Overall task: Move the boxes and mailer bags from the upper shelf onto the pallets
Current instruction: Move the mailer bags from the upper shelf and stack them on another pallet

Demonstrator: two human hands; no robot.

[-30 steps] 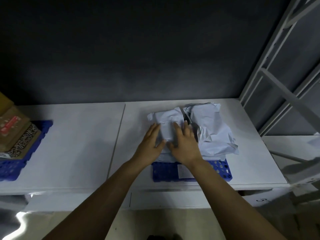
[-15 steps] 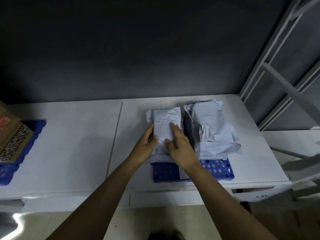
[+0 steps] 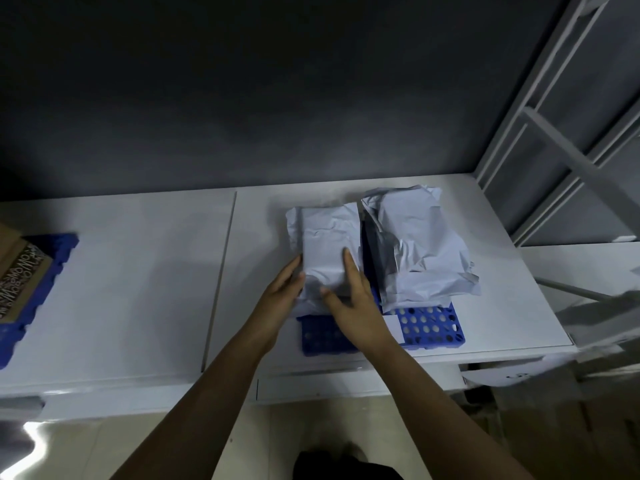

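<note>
Two crumpled grey mailer bags lie side by side on a blue perforated pallet [image 3: 429,327] on the white table [image 3: 138,289]. The left mailer bag [image 3: 327,240] sits between my hands. My left hand [image 3: 282,292] presses against its left side with straight fingers. My right hand [image 3: 349,299] lies against its right side and near end, fingers extended, thumb across the front. The right mailer bag [image 3: 422,251] is larger and untouched. At the far left a cardboard box [image 3: 17,275] with printed lettering rests on a second blue pallet [image 3: 45,271].
A grey metal shelf frame [image 3: 554,140] stands at the right, with a lower white surface [image 3: 588,271] beside the table. A dark wall runs behind the table. A white label [image 3: 393,327] sticks to the near pallet.
Both hands slid from the top of the left mailer bag to its sides, squaring it on the pallet. The view shifted slightly right.
</note>
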